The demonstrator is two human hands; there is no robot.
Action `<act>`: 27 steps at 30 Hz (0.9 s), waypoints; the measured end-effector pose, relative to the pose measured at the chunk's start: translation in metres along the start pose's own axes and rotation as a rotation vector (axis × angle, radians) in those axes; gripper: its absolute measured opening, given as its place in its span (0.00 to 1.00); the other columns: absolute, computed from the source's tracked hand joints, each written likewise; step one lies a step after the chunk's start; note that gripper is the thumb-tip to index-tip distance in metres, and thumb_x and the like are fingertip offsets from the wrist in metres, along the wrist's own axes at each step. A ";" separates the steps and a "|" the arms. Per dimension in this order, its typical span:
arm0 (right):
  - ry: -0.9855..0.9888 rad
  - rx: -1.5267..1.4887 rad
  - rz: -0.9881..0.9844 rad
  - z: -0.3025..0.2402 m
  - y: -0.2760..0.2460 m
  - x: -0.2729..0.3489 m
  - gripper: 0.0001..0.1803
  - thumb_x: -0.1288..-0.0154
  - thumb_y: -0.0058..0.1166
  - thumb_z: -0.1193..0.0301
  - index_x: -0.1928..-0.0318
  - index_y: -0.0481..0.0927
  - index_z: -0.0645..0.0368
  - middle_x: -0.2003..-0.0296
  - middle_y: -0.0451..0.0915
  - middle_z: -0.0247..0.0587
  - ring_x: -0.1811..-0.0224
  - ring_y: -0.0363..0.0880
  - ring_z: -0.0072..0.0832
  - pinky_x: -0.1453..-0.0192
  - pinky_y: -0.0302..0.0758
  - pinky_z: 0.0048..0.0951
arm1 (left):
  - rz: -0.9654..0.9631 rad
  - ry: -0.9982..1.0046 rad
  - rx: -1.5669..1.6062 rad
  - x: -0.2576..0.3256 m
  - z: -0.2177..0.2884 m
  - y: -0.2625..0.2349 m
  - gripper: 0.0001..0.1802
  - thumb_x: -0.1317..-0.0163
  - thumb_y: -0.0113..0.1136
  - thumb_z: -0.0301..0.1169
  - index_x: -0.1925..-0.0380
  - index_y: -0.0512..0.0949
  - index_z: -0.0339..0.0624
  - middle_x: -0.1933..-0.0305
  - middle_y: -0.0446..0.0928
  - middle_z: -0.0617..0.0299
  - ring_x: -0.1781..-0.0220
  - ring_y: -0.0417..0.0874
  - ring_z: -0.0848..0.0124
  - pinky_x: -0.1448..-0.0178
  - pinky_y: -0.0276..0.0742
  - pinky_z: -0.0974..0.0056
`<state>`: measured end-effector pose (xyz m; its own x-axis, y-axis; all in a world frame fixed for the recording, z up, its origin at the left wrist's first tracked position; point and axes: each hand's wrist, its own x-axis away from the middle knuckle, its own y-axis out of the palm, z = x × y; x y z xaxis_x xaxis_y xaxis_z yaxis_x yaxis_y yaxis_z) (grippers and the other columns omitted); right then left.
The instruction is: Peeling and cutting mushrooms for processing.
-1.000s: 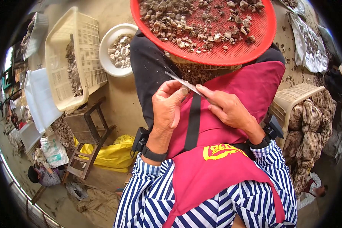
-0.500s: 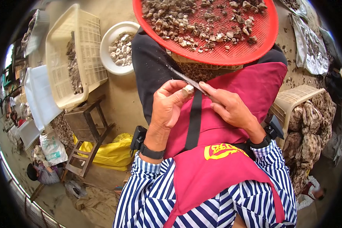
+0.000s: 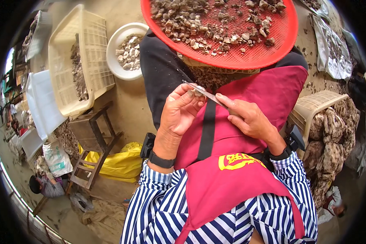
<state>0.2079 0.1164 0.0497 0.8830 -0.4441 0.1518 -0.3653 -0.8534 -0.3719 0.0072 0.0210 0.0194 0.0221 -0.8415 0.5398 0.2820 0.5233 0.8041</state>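
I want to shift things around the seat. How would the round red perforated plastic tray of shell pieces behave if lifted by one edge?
The round red perforated plastic tray looks thin and wide, so it would probably flex rather than stay flat. The grey shell pieces lie loose and piled toward one side, so they would likely slide and spill. Loaded like this, it probably feels heavy for such a thin tray.

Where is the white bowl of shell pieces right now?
In the head view, the white bowl sits upper left, between the cream basket and the red tray.

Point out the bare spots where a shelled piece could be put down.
Bare ground lies between the white bowl, cream basket and wooden stool. The red tray is bare along its near rim; farther in it is crowded.
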 end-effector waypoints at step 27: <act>-0.010 0.198 0.042 0.006 0.005 0.006 0.30 0.45 0.52 0.74 0.39 0.65 0.51 0.74 0.72 0.45 0.74 0.74 0.43 0.73 0.69 0.41 | 0.092 0.025 0.074 -0.002 -0.002 -0.002 0.11 0.39 0.55 0.25 0.57 0.73 0.34 0.59 0.77 0.50 0.64 0.78 0.68 0.62 0.76 0.69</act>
<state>0.2131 0.1112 0.0430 0.8716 -0.4743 0.1239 -0.3373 -0.7636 -0.5506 0.0081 0.0215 0.0166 0.0692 -0.7919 0.6067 0.2062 0.6064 0.7680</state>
